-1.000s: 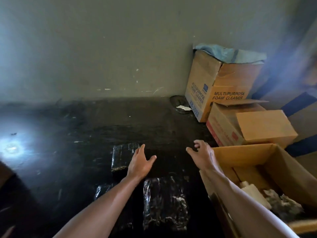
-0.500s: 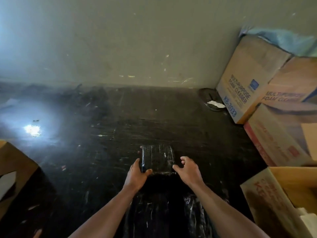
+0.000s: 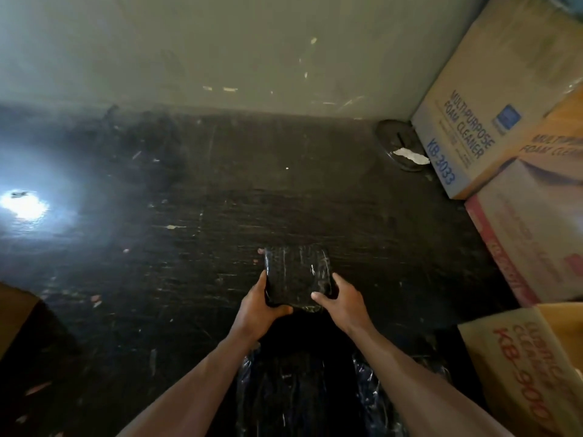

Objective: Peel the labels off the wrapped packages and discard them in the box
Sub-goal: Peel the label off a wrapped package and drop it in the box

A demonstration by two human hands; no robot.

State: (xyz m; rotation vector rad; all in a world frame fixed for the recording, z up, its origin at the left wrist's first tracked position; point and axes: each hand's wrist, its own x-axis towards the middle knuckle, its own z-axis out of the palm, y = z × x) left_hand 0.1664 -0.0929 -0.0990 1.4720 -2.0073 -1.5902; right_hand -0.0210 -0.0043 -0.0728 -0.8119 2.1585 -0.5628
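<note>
Both hands have closed in on the far wrapped package (image 3: 296, 274) since half a second back, when they were only reaching its near corners. Now the left hand (image 3: 256, 313) clamps its left edge, thumb hooked under the near side, and the right hand (image 3: 342, 299) sits on the near right corner with fingers curled loosely, thumb on top. Can't tell if the package is lifted or flat on the dark scuffed floor (image 3: 189, 247); no label visible on it from here.

Going left to right: a brown cardboard edge (image 3: 14, 313) pokes in at far left, contents hidden. Two more black-wrapped packages (image 3: 284, 395) lie between the forearms at the bottom, so three in total. Near the wall there's a dark round dish (image 3: 399, 143) with a torn white scrap (image 3: 410, 155) on it.

Three boxes on the right: the foam cleaner box (image 3: 467, 115) reads "MULTI-PURPOSE FOAM CLEANER" and "KB-3033" in blue; the red-print box (image 3: 530, 247) below it is too blurry to read; the nearest box (image 3: 517, 373) has red text, something like "KB-900". Can't see inside any of them.
</note>
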